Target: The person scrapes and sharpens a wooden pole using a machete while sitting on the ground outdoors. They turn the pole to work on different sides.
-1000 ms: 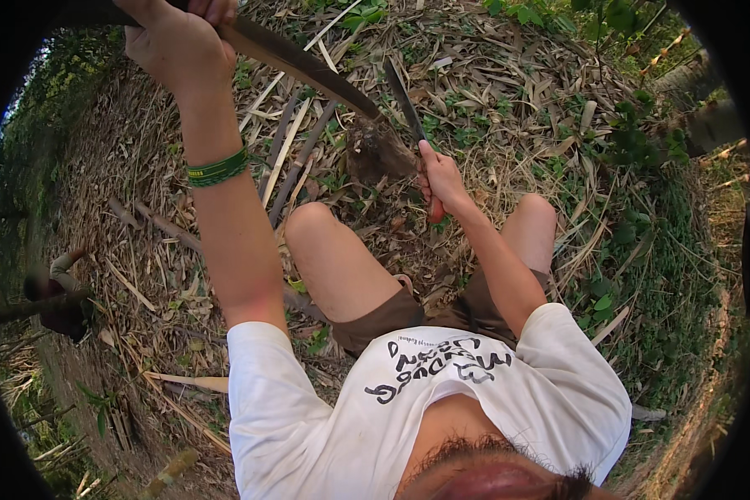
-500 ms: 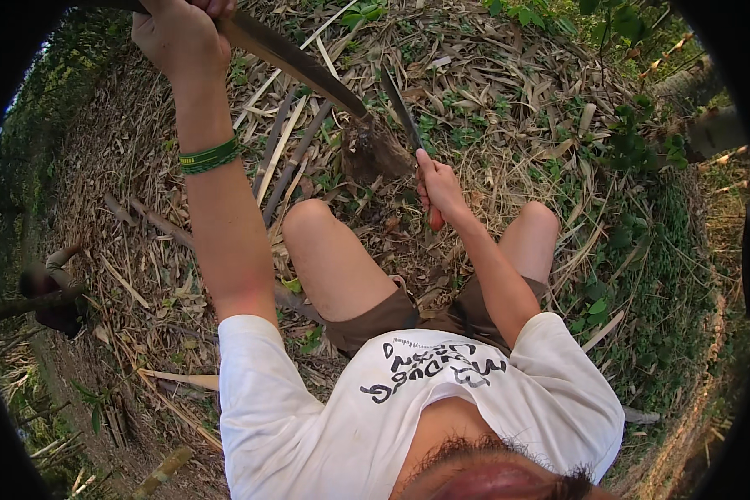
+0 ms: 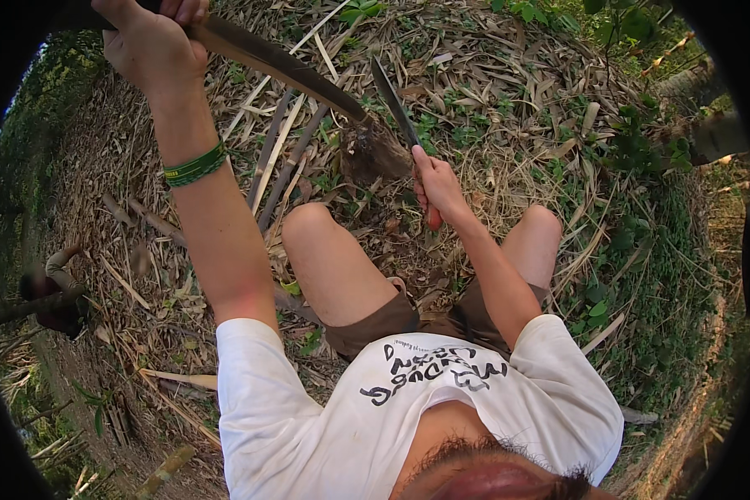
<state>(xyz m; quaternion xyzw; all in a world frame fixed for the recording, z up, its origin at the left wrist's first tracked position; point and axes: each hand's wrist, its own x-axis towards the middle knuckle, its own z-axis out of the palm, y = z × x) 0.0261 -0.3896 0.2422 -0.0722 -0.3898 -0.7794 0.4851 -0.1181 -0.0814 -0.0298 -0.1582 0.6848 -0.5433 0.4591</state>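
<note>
My left hand (image 3: 157, 48), at the upper left, is wrapped round a long brown split pole that looks like bamboo (image 3: 285, 68). The pole slants down to the right, its lower end resting at a rough wooden stump (image 3: 370, 152) in front of my knees. In my right hand (image 3: 436, 185) is a machete (image 3: 394, 103), gripped by its reddish handle. Its dark blade points up and away, to the right of the pole and apart from it. The pole's other end runs into the dark rim of the view.
Dry leaves (image 3: 508, 92) and green sprouts cover the ground. Several cut strips (image 3: 282, 154) lie left of the stump. A trunk (image 3: 717, 137) stands at the far right. Off to the left is another person (image 3: 54, 292), beside a dark branch.
My left hand has shifted further up and left along with the upper part of the pole. The machete in my right hand has tipped slightly left; its grip is unchanged.
</note>
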